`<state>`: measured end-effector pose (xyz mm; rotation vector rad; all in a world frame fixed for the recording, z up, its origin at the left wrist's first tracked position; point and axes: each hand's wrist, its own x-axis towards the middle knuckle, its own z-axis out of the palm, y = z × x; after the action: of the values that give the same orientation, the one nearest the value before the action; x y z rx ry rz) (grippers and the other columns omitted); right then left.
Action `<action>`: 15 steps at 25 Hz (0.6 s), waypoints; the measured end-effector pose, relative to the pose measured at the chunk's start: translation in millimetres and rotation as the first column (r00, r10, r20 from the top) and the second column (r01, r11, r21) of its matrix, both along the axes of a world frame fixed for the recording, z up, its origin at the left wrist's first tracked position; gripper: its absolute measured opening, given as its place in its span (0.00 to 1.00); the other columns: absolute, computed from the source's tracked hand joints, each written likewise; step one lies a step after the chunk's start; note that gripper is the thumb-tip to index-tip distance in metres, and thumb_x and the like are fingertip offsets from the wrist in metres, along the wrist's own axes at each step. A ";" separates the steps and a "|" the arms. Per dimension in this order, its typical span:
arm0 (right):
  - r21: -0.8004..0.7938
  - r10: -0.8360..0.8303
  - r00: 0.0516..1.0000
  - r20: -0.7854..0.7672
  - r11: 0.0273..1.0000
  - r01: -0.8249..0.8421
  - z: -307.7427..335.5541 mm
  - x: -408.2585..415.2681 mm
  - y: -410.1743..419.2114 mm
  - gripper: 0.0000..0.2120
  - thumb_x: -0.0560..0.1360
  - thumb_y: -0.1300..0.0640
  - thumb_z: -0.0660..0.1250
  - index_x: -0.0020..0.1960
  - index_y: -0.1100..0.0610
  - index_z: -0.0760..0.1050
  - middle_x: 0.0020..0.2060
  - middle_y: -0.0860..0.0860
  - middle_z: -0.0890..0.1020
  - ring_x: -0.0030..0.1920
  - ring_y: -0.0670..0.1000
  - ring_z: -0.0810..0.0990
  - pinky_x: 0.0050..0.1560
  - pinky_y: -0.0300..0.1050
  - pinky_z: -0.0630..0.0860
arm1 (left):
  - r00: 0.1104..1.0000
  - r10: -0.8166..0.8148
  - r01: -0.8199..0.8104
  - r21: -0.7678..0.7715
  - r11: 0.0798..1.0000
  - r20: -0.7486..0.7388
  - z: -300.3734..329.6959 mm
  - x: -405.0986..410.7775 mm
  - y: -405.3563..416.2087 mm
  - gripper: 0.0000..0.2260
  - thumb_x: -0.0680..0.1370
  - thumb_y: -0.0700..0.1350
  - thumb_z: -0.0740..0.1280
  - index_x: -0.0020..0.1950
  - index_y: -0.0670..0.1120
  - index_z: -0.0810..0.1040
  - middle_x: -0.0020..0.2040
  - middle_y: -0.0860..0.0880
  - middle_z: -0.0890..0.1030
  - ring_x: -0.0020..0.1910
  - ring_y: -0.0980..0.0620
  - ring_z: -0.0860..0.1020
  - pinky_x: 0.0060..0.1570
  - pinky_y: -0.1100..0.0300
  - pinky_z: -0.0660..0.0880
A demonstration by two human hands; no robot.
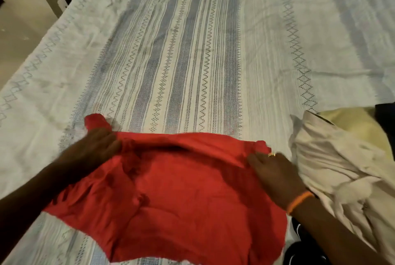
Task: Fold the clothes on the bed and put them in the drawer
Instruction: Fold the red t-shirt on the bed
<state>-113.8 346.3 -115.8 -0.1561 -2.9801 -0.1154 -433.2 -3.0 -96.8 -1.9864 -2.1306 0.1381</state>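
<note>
Left hand [100, 147]: pinches the red garment's [171, 190] far left corner.
Right hand [275, 177]: grasps its far right corner.
Garment: spread on the striped bedsheet [192, 51], beside a cream cloth pile [333, 168].
Technique: keep the edge taut, fold evenly, smooth creases.

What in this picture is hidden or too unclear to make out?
Head view only:
- Drawer: nowhere in frame.
- Red garment: type unclear; bunched, its far corners covered by the left hand and right hand.
- Cream clothes: crumpled, cut off by the right edge.
- Dark item: mostly out of frame.
</note>
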 end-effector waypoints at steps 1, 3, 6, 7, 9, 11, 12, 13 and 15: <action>-0.021 -0.067 0.991 0.119 0.997 0.070 -8.5 14.7 -9.1 0.20 0.61 0.63 0.72 0.52 0.57 0.75 0.37 0.55 0.79 0.25 0.60 0.78 0.22 0.49 0.72 | 1.000 -0.022 0.022 -0.033 0.999 0.021 -10.9 11.9 -13.9 0.06 0.77 0.39 0.59 0.49 0.40 0.74 0.39 0.42 0.73 0.37 0.43 0.72 0.39 0.48 0.67; -0.064 -0.133 0.933 0.336 0.984 0.164 -23.1 36.5 -19.3 0.35 0.57 0.65 0.76 0.62 0.53 0.71 0.45 0.54 0.79 0.29 0.59 0.80 0.20 0.49 0.74 | 0.999 0.042 -0.039 -0.098 0.994 0.026 -33.0 35.6 -29.8 0.09 0.74 0.40 0.57 0.52 0.42 0.70 0.41 0.43 0.75 0.35 0.43 0.74 0.35 0.51 0.70; -0.222 -0.134 0.854 0.503 0.935 0.277 -15.6 50.4 -32.6 0.28 0.69 0.51 0.61 0.69 0.47 0.66 0.59 0.49 0.76 0.47 0.56 0.83 0.36 0.52 0.80 | 0.957 0.291 -0.287 -0.189 0.939 -0.008 -43.3 66.2 -32.8 0.12 0.71 0.40 0.58 0.53 0.41 0.71 0.41 0.41 0.77 0.34 0.41 0.76 0.28 0.52 0.74; -0.322 -0.138 0.852 0.504 0.886 0.334 -9.8 52.1 -35.7 0.28 0.68 0.44 0.54 0.68 0.47 0.70 0.57 0.47 0.78 0.50 0.53 0.82 0.41 0.51 0.80 | 0.929 0.370 -0.365 -0.221 0.904 -0.018 -39.0 73.7 -25.6 0.10 0.71 0.39 0.62 0.52 0.41 0.74 0.40 0.42 0.77 0.34 0.41 0.76 0.29 0.51 0.74; -0.555 -0.249 0.883 0.398 0.702 0.447 2.1 48.3 -38.4 0.25 0.65 0.39 0.53 0.52 0.47 0.79 0.42 0.44 0.82 0.41 0.47 0.81 0.41 0.49 0.78 | 0.855 0.514 -0.507 -0.298 0.809 -0.061 -23.3 87.3 4.9 0.09 0.69 0.39 0.68 0.49 0.43 0.79 0.44 0.43 0.78 0.40 0.40 0.77 0.36 0.51 0.74; -0.644 -0.457 0.875 0.160 0.624 0.443 -0.6 35.4 -20.1 0.17 0.66 0.46 0.56 0.43 0.52 0.79 0.35 0.48 0.80 0.37 0.51 0.80 0.41 0.50 0.76 | 0.771 0.637 -0.599 -0.325 0.732 0.013 -12.0 111.0 45.7 0.16 0.72 0.43 0.68 0.59 0.45 0.77 0.57 0.42 0.77 0.54 0.39 0.76 0.49 0.47 0.73; -0.578 -0.478 0.875 0.078 0.694 0.430 -5.1 27.5 -8.4 0.18 0.66 0.49 0.56 0.47 0.55 0.79 0.40 0.52 0.81 0.42 0.56 0.80 0.45 0.51 0.76 | 0.732 0.669 -0.600 -0.342 0.723 0.127 -12.6 124.7 65.5 0.22 0.74 0.48 0.67 0.67 0.46 0.71 0.66 0.41 0.72 0.63 0.37 0.71 0.58 0.44 0.71; -0.468 -0.440 0.896 0.058 0.781 0.413 -9.0 19.3 2.5 0.21 0.67 0.50 0.56 0.53 0.58 0.79 0.47 0.56 0.81 0.48 0.60 0.79 0.51 0.53 0.76 | 0.673 0.696 -0.587 -0.392 0.709 0.251 -18.8 137.1 82.5 0.30 0.76 0.55 0.65 0.75 0.46 0.62 0.74 0.40 0.63 0.71 0.36 0.63 0.68 0.40 0.63; -0.327 -0.253 0.962 0.101 0.905 0.273 -16.1 2.4 19.5 0.26 0.68 0.50 0.57 0.61 0.59 0.78 0.56 0.59 0.80 0.56 0.62 0.77 0.57 0.57 0.75 | 0.559 0.740 -0.532 -0.523 0.666 0.373 -36.7 154.0 108.3 0.42 0.76 0.68 0.58 0.80 0.50 0.41 0.80 0.44 0.40 0.78 0.37 0.41 0.72 0.35 0.43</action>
<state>-111.4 365.8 -131.8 -0.6065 -2.9906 0.3719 -279.2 105.4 -133.5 -1.3285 -3.4021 0.0533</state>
